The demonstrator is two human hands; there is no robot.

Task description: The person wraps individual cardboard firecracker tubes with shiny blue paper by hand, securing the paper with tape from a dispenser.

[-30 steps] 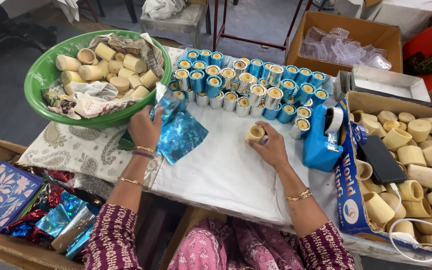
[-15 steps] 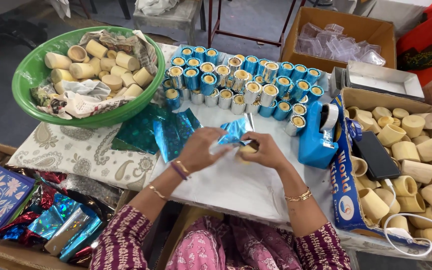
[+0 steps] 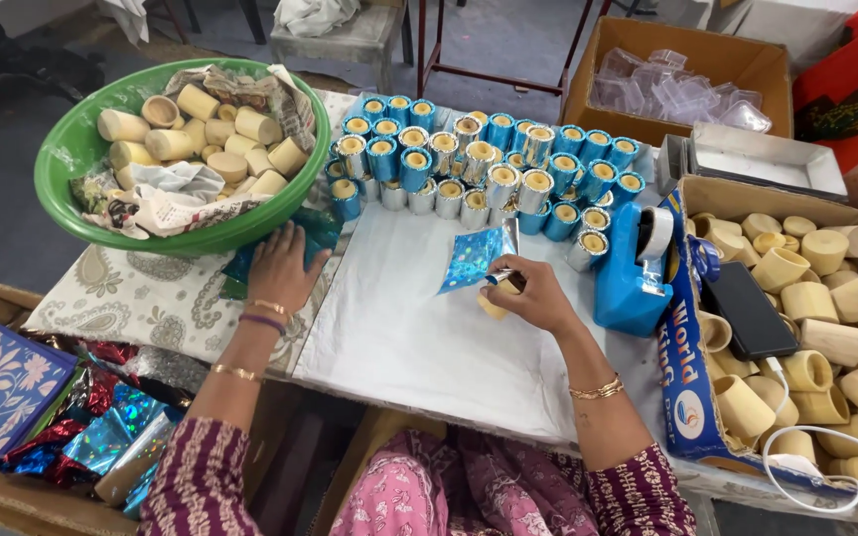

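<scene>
My right hand grips a small cream cylinder together with a shiny blue foil piece that sticks up from it, over a white sheet. Flat on a stack of blue foil sheets at the green bowl's near edge lies my left hand, fingers spread. Just beyond both hands stand rows of foil-wrapped blue and silver cylinders.
A green bowl at the left holds bare cylinders and newspaper. A blue tape dispenser sits right of my right hand. The right-hand box has more bare cylinders and a black phone. Coloured foil fills a carton at lower left.
My left hand has left the foil piece and moved back left onto the foil stack by the bowl. My right hand now holds the cylinder and the foil alone.
</scene>
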